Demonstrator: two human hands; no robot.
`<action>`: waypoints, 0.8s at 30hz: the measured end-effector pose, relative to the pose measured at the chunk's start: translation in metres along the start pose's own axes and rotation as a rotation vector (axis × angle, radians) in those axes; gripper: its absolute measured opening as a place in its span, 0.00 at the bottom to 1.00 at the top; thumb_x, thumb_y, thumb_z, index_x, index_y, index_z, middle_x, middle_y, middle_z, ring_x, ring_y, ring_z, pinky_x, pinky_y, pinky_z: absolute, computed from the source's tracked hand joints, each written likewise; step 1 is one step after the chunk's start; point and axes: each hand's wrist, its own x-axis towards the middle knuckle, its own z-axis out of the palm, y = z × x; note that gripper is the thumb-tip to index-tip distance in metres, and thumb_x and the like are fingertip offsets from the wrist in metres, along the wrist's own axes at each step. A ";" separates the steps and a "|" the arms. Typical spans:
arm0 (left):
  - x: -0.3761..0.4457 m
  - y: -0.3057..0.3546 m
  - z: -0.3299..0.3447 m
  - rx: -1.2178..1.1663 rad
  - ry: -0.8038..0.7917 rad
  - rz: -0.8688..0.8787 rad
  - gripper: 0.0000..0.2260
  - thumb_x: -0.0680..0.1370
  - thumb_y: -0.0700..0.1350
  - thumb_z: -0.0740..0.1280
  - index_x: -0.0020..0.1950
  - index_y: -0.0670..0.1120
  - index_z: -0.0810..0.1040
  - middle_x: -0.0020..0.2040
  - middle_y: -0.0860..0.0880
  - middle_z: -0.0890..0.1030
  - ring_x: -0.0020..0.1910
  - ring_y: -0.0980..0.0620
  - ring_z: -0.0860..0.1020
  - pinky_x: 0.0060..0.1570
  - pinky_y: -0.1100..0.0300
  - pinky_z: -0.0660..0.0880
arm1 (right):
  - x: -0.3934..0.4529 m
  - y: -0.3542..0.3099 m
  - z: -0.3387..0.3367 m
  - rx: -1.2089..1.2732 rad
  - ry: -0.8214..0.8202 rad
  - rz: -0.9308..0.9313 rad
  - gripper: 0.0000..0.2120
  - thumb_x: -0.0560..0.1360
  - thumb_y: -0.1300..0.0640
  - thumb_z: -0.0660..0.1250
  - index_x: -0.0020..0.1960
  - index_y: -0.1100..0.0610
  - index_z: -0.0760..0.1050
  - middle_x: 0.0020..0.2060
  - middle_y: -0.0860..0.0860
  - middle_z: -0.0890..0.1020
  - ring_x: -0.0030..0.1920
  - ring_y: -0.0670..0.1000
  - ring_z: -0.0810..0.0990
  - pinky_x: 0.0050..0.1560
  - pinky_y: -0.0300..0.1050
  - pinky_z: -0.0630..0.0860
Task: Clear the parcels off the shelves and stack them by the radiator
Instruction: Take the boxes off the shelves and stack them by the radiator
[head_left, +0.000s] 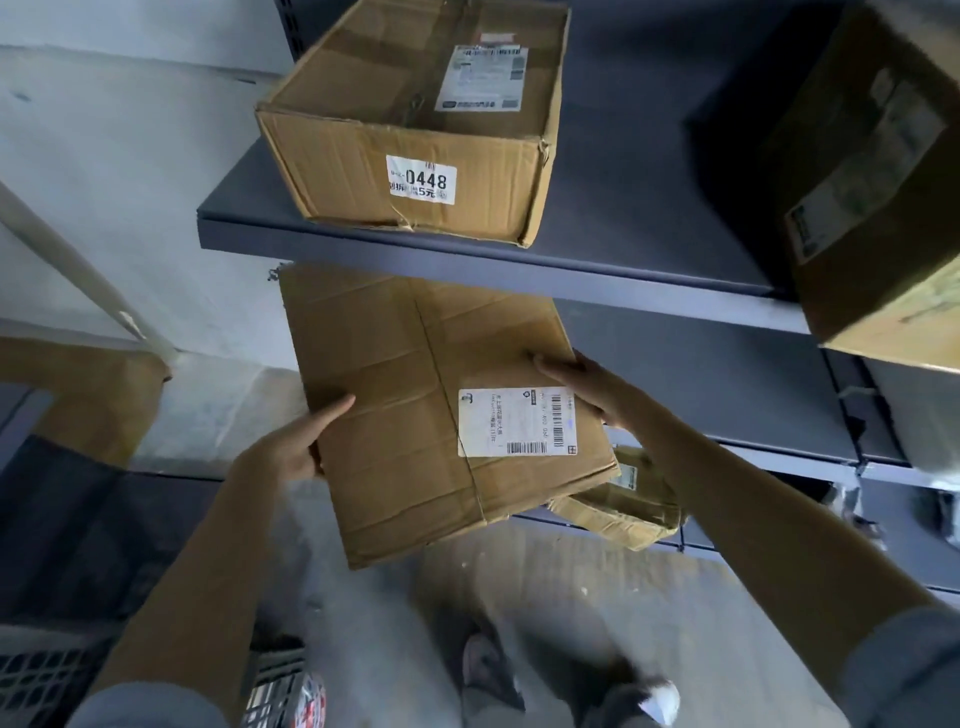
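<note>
Head view: you had the flat parcel (415, 410) clamped between both hands, clear of the shelving and out over the floor. Your left hand (306, 441) was flat against its left edge, fingers straight, thumb side tucked under the edge. Your right hand (587, 389) pressed the right edge just above the white shipping label (517, 422), fingers extended along the cardboard. Neither hand was curled into a fist; both were open palms squeezing inward.

Above it, the 0448 box (415, 130) sat on the upper shelf (623, 228), near the front lip. Another box (872, 192) was at the right edge, blurred; you couldn't tell what it rested on. A smaller crushed parcel (623, 512) lay on a lower shelf, just beside your right forearm.

Shelving was dark grey-blue sheet metal, matte. Floor (519, 597) was pale grey concrete. Wall at left was pale and plain.

All parcels were brown corrugated cardboard, creased and dented, with taped seams. The held one was wide and shallow, its label barcoded.
</note>
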 end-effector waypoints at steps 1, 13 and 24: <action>-0.004 -0.009 0.000 -0.012 -0.026 -0.020 0.33 0.67 0.57 0.72 0.69 0.45 0.69 0.62 0.42 0.78 0.61 0.42 0.76 0.63 0.40 0.70 | -0.004 0.004 0.002 -0.019 -0.002 -0.020 0.24 0.75 0.46 0.66 0.68 0.54 0.68 0.56 0.56 0.81 0.52 0.54 0.81 0.57 0.52 0.76; -0.076 -0.107 0.195 0.417 -0.189 -0.062 0.22 0.73 0.56 0.68 0.62 0.47 0.70 0.45 0.44 0.81 0.42 0.44 0.79 0.41 0.47 0.77 | -0.189 0.164 -0.120 0.027 0.285 0.104 0.20 0.72 0.48 0.71 0.60 0.56 0.74 0.48 0.56 0.84 0.46 0.57 0.83 0.50 0.51 0.80; -0.149 -0.270 0.531 0.743 -0.643 -0.183 0.18 0.75 0.52 0.67 0.63 0.47 0.75 0.55 0.44 0.82 0.45 0.44 0.81 0.38 0.52 0.79 | -0.535 0.391 -0.290 0.435 0.807 0.200 0.05 0.72 0.53 0.71 0.45 0.53 0.77 0.35 0.49 0.85 0.32 0.48 0.83 0.34 0.40 0.80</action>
